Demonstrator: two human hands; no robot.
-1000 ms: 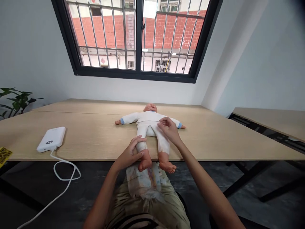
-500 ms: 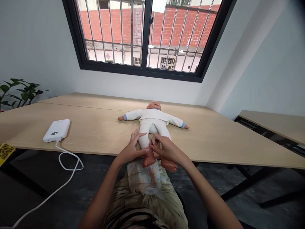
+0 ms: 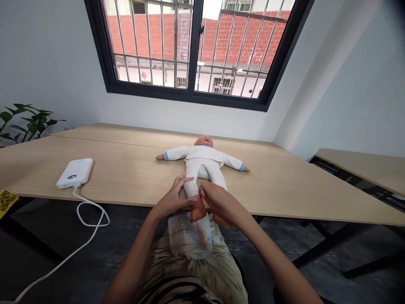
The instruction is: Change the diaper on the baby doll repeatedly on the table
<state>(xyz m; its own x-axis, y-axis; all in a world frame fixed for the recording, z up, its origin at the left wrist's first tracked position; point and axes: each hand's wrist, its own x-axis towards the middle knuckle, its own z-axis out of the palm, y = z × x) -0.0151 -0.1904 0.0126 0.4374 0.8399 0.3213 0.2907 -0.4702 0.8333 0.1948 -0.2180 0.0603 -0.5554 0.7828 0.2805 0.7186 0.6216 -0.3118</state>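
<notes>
A baby doll [image 3: 202, 162] in a white suit lies on its back on the wooden table [image 3: 126, 173], head toward the window, bare feet hanging over the near edge. My left hand [image 3: 172, 200] grips the doll's left-side lower leg near the ankle. My right hand [image 3: 218, 202] is closed over the other lower leg and covers most of that foot. A folded diaper [image 3: 190, 236] with a coloured print rests on my lap just below the feet.
A white power bank [image 3: 75, 173] lies on the table at the left, its white cable [image 3: 85, 219] looping down off the edge. A leafy plant [image 3: 28, 122] stands far left. A second table [image 3: 363, 166] is at the right. A yellow tag [image 3: 5, 200] shows at the left edge.
My right hand came down from the doll's waist to its lower leg and now closes over it. My left hand stayed on the other leg. The view shifted slightly.
</notes>
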